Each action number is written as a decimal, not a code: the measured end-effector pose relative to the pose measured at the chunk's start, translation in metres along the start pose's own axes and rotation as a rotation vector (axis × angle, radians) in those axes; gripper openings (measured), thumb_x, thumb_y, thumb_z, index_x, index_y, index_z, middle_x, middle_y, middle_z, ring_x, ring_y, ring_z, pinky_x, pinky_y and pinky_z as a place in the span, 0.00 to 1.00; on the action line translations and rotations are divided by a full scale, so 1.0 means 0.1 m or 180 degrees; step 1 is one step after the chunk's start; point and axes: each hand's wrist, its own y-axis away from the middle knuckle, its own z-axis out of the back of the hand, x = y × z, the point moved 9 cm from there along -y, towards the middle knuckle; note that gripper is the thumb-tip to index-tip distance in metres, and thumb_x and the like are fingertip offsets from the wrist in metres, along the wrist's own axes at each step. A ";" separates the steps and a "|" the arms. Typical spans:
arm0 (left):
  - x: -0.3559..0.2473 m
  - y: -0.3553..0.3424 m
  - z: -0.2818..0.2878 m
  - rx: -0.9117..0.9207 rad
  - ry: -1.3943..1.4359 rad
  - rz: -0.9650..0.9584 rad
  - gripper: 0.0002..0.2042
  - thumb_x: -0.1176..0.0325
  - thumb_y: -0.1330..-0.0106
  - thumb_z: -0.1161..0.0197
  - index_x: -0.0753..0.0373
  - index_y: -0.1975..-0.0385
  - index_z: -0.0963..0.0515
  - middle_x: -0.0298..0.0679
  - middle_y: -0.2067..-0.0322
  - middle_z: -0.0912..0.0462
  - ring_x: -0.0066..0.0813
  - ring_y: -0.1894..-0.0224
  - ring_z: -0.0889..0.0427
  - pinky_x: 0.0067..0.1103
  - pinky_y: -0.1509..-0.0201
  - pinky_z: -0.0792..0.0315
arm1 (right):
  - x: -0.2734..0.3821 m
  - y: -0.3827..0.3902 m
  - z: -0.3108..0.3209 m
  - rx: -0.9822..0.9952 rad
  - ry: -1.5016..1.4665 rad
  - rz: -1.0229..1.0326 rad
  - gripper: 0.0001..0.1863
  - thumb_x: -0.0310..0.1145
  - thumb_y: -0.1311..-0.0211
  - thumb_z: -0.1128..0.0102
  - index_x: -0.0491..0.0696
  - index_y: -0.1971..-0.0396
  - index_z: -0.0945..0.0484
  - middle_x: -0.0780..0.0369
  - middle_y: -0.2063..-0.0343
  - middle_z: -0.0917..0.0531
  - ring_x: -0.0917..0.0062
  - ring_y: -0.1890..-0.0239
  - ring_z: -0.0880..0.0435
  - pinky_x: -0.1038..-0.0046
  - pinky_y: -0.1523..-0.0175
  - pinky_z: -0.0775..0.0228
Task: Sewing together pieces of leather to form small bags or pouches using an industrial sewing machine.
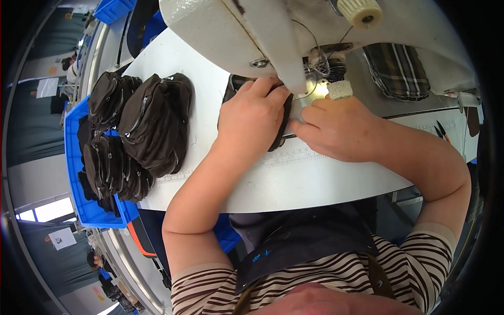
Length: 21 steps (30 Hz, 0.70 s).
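I'm watching a dark fabric piece (286, 116) lying on the white table (252, 191), mostly hidden beneath the left hand (252, 113), one side curving out rightward; its full shape escapes me.

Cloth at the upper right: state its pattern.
The cloth is dark plaid with pale stripes, best seen in the head view.

left: pouches (152, 126) on table (236, 194) — bin (76, 157) farther left | centre: hands (249, 118) before sewing machine (215, 37) | right: fabric stack (397, 73)
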 end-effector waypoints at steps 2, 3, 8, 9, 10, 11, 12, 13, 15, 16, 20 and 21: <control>-0.02 -0.01 -0.03 -0.0058 0.0284 0.0116 0.12 0.74 0.36 0.35 0.59 0.53 0.12 0.36 0.55 0.13 0.41 0.66 0.12 0.32 0.63 0.18 | -0.02 0.01 0.00 0.0023 -0.0029 -0.0036 0.12 0.32 0.52 0.29 0.50 0.68 0.22 0.65 0.73 0.24 0.72 0.70 0.18 0.66 0.66 0.26; -0.05 -0.04 -0.04 -0.0006 0.0320 0.0162 0.12 0.73 0.35 0.35 0.60 0.53 0.13 0.36 0.56 0.14 0.42 0.66 0.13 0.33 0.63 0.18 | -0.02 0.04 0.00 0.0019 -0.0015 0.0002 0.11 0.31 0.53 0.29 0.50 0.69 0.22 0.65 0.74 0.24 0.71 0.71 0.18 0.66 0.67 0.26; -0.11 0.00 -0.01 0.0043 0.0244 0.0168 0.12 0.70 0.34 0.34 0.61 0.53 0.13 0.34 0.56 0.15 0.39 0.65 0.13 0.31 0.65 0.18 | 0.01 0.04 0.10 -0.0096 -0.0019 0.0095 0.11 0.30 0.55 0.29 0.50 0.72 0.24 0.65 0.76 0.24 0.71 0.73 0.19 0.66 0.68 0.26; -0.12 0.01 0.00 0.0034 0.0149 0.0120 0.12 0.69 0.34 0.34 0.61 0.53 0.13 0.34 0.57 0.15 0.38 0.64 0.12 0.30 0.65 0.18 | 0.01 0.03 0.10 -0.0069 -0.0008 0.0086 0.11 0.30 0.55 0.29 0.50 0.73 0.24 0.65 0.76 0.24 0.71 0.73 0.20 0.66 0.69 0.27; -0.13 0.02 -0.01 0.0029 0.0153 0.0125 0.12 0.69 0.34 0.34 0.61 0.53 0.13 0.34 0.57 0.15 0.38 0.64 0.12 0.30 0.65 0.18 | 0.01 0.03 0.09 -0.0041 0.0002 0.0077 0.12 0.30 0.56 0.29 0.50 0.74 0.25 0.65 0.76 0.24 0.70 0.73 0.20 0.66 0.69 0.27; -0.15 0.02 -0.02 -0.0056 0.0069 0.0105 0.12 0.69 0.34 0.34 0.61 0.53 0.13 0.33 0.57 0.15 0.36 0.63 0.12 0.29 0.65 0.18 | 0.01 0.03 0.09 -0.0036 0.0000 0.0092 0.12 0.30 0.56 0.29 0.50 0.74 0.25 0.65 0.76 0.24 0.70 0.73 0.20 0.66 0.69 0.27; -0.17 0.02 -0.02 -0.0140 -0.0015 0.0086 0.12 0.69 0.34 0.33 0.61 0.53 0.13 0.33 0.57 0.15 0.34 0.62 0.12 0.28 0.66 0.18 | 0.00 0.03 0.08 0.0003 -0.0043 0.0119 0.11 0.30 0.56 0.29 0.50 0.74 0.25 0.65 0.76 0.24 0.70 0.73 0.20 0.66 0.69 0.27; -0.18 0.03 -0.04 -0.0085 -0.0092 0.0138 0.12 0.69 0.35 0.33 0.62 0.53 0.13 0.34 0.57 0.15 0.33 0.60 0.12 0.28 0.66 0.18 | -0.01 0.04 0.06 0.0041 -0.0086 0.0147 0.11 0.30 0.56 0.30 0.50 0.75 0.25 0.65 0.77 0.24 0.70 0.73 0.20 0.66 0.70 0.28; -0.22 0.03 -0.06 -0.0099 -0.0104 0.0142 0.13 0.70 0.35 0.33 0.63 0.53 0.14 0.35 0.57 0.15 0.33 0.60 0.12 0.28 0.65 0.18 | -0.02 0.05 0.08 0.0108 -0.0081 0.0149 0.10 0.30 0.56 0.30 0.50 0.75 0.25 0.65 0.77 0.24 0.70 0.73 0.20 0.66 0.70 0.28; -0.23 0.03 -0.06 -0.0103 -0.0124 0.0134 0.13 0.70 0.36 0.33 0.64 0.52 0.14 0.36 0.57 0.15 0.34 0.59 0.12 0.28 0.65 0.17 | -0.03 0.05 0.08 0.0161 -0.0076 0.0140 0.10 0.30 0.56 0.30 0.50 0.76 0.25 0.65 0.77 0.24 0.70 0.73 0.20 0.66 0.70 0.29; -0.23 0.05 -0.06 -0.0082 -0.0077 0.0110 0.14 0.70 0.36 0.33 0.65 0.51 0.15 0.38 0.56 0.15 0.35 0.58 0.12 0.28 0.64 0.17 | -0.02 0.06 0.06 0.0203 -0.0003 0.0073 0.09 0.29 0.55 0.31 0.50 0.76 0.26 0.64 0.77 0.25 0.70 0.74 0.21 0.65 0.71 0.30; -0.24 0.05 -0.06 -0.0051 -0.0080 0.0118 0.14 0.70 0.36 0.33 0.65 0.52 0.15 0.38 0.56 0.15 0.35 0.58 0.12 0.28 0.64 0.17 | -0.02 0.05 0.08 0.0101 0.0043 0.0038 0.10 0.30 0.55 0.31 0.50 0.77 0.26 0.64 0.77 0.25 0.70 0.74 0.21 0.65 0.71 0.30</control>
